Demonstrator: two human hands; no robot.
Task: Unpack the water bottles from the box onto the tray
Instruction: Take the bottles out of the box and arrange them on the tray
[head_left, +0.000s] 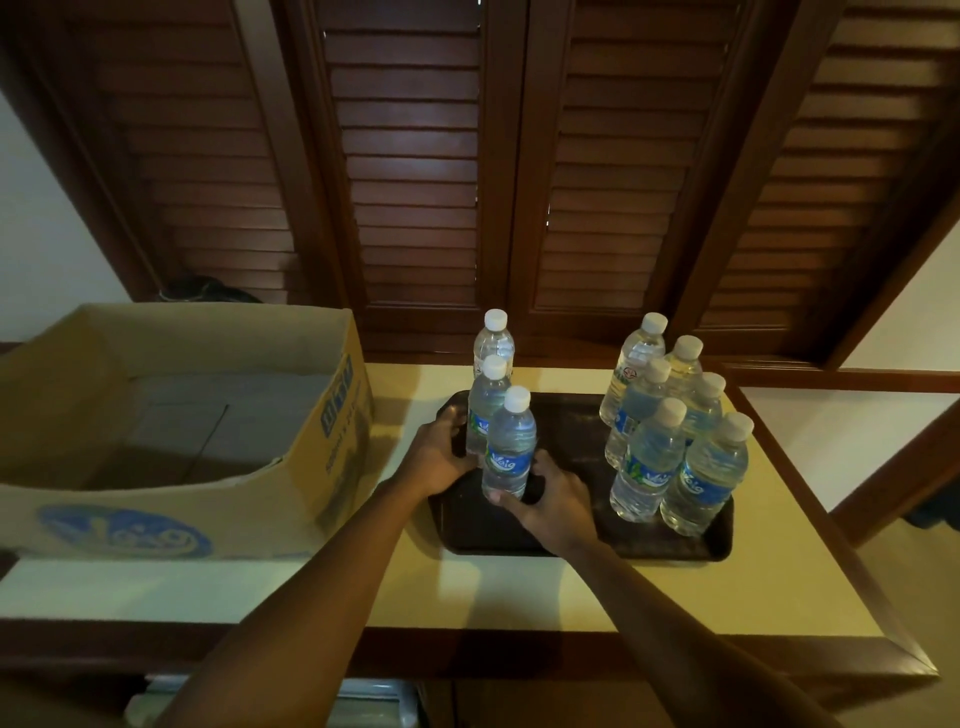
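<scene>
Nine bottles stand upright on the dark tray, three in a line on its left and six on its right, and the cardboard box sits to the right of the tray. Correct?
Not quite. In the head view the cardboard box sits to the left of the dark tray, not the right. The rest holds: three bottles in a line on the left, six on the right, all upright.

Head view: from above the table's (519, 597) near edge, facing forward and down
Nearness: close, within arm's reach of the table
Beyond table: louvred shutters (415, 182) fill the far side
Shared: single view only
</scene>
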